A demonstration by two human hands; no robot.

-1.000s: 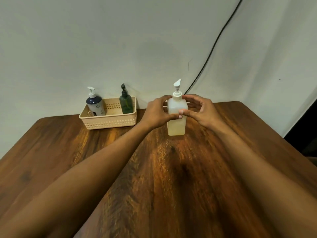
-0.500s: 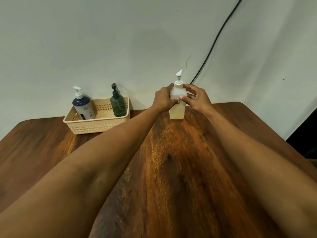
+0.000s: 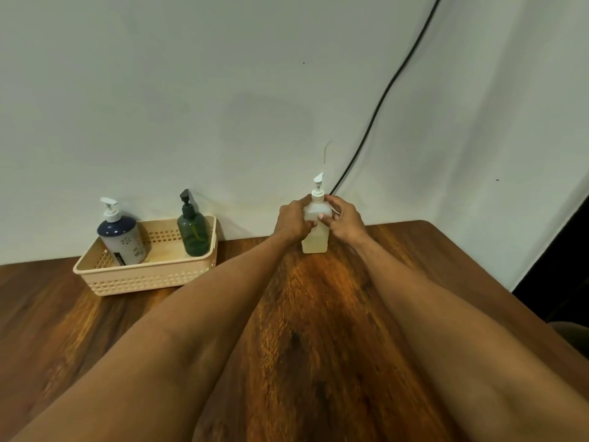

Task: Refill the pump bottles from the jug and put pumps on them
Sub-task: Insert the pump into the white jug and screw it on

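The translucent pump bottle [image 3: 315, 240], pump fitted, now stands farther back than before, near the wooden table's [image 3: 302, 330] rear edge. Left hand [image 3: 291, 220] and right hand [image 3: 344, 220] clasp its sides with curled fingers. Three pump bottles altogether; two stand in one cream basket [image 3: 143, 279] leftward, bare tabletop between.

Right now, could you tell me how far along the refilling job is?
Looks done: the navy bottle and green bottle stand in the basket, pumps on. In hand: the left hand and right hand grip the pale bottle, liquid inside, pump fitted, upright near the wall. Left: probably only letting go, or moving it to the basket.
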